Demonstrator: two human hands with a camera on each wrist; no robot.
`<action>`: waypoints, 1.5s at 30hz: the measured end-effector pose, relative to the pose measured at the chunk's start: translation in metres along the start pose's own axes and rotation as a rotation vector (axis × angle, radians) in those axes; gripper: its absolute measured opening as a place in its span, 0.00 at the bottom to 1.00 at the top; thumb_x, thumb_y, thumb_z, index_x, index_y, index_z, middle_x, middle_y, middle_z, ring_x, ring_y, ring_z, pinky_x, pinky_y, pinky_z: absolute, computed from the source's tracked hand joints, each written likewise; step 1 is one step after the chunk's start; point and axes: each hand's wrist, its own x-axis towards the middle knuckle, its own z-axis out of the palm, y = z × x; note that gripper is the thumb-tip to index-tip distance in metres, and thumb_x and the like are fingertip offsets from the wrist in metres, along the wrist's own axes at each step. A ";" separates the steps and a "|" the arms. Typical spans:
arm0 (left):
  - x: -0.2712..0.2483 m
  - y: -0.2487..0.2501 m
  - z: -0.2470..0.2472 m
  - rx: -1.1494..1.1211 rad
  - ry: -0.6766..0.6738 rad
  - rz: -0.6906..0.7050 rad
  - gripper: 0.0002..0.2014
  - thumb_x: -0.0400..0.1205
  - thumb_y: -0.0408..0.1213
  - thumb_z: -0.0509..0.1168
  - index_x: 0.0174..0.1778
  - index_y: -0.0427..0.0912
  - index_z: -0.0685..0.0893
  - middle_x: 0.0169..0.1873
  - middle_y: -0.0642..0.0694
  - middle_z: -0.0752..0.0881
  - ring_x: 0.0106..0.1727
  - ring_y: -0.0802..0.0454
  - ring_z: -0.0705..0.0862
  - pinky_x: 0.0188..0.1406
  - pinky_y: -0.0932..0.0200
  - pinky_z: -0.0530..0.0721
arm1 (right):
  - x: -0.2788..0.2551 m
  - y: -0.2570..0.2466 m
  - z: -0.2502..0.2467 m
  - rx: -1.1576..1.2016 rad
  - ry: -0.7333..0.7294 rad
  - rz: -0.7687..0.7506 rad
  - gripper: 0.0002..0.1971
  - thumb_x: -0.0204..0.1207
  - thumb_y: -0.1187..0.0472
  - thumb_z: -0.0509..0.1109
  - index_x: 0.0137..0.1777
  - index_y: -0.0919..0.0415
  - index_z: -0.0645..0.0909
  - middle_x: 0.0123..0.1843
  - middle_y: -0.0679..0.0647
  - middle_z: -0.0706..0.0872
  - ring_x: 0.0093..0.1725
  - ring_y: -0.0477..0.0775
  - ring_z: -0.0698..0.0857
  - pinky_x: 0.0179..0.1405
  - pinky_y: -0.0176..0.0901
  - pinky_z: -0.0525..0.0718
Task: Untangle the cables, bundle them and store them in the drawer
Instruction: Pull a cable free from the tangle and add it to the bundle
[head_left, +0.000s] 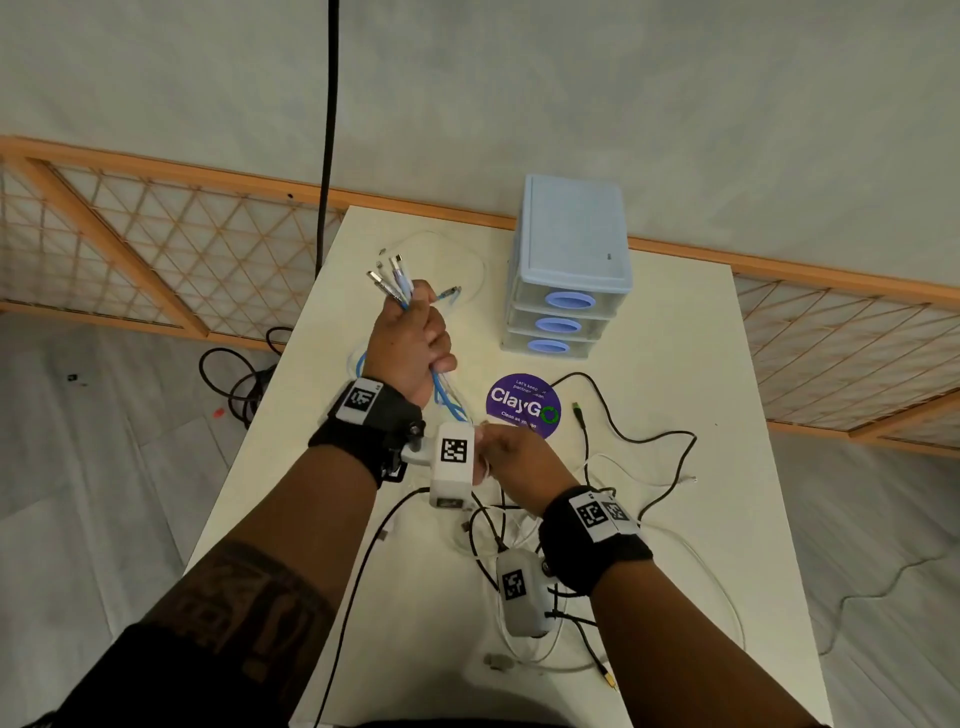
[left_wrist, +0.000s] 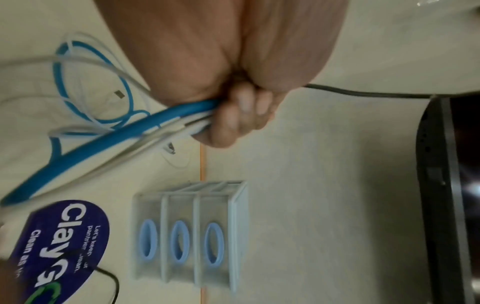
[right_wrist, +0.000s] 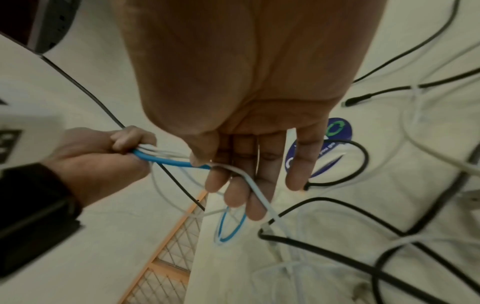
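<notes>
- While the left hand (head_left: 410, 343) grips the cable bunch (head_left: 395, 283) in a fist, strands could slip.
- Right hand (head_left: 514, 452) pinches a white cable (right_wrist: 259, 197); tugging may snag black cables (right_wrist: 366, 158).

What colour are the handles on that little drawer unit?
The drawer handles are light blue with a slight purple tint, clearest in the head view.

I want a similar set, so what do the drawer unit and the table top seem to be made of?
Drawer unit: probably plastic, with a pale blue matte lid and frosted see-through drawer fronts. Table top: smooth, cream, no grain, perhaps laminate or painted board; cannot tell.
</notes>
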 end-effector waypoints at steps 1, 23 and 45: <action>0.002 0.003 -0.002 0.027 -0.013 -0.006 0.12 0.94 0.45 0.54 0.45 0.47 0.74 0.21 0.54 0.67 0.19 0.58 0.62 0.19 0.67 0.64 | -0.001 0.004 0.000 -0.015 -0.003 0.012 0.23 0.91 0.47 0.57 0.35 0.51 0.82 0.35 0.51 0.91 0.35 0.38 0.82 0.47 0.40 0.77; 0.000 -0.021 -0.004 0.610 -0.023 -0.097 0.21 0.84 0.54 0.70 0.49 0.36 0.94 0.22 0.51 0.78 0.18 0.53 0.65 0.19 0.62 0.65 | 0.004 -0.033 -0.026 0.627 0.084 0.027 0.15 0.91 0.60 0.56 0.46 0.58 0.81 0.28 0.50 0.70 0.26 0.48 0.65 0.25 0.39 0.64; 0.006 0.003 0.004 0.827 0.047 0.071 0.19 0.79 0.48 0.77 0.29 0.42 0.81 0.16 0.56 0.78 0.14 0.63 0.69 0.25 0.62 0.70 | 0.011 -0.028 -0.021 0.358 0.090 -0.042 0.16 0.90 0.57 0.59 0.46 0.58 0.84 0.28 0.49 0.78 0.27 0.49 0.76 0.29 0.40 0.77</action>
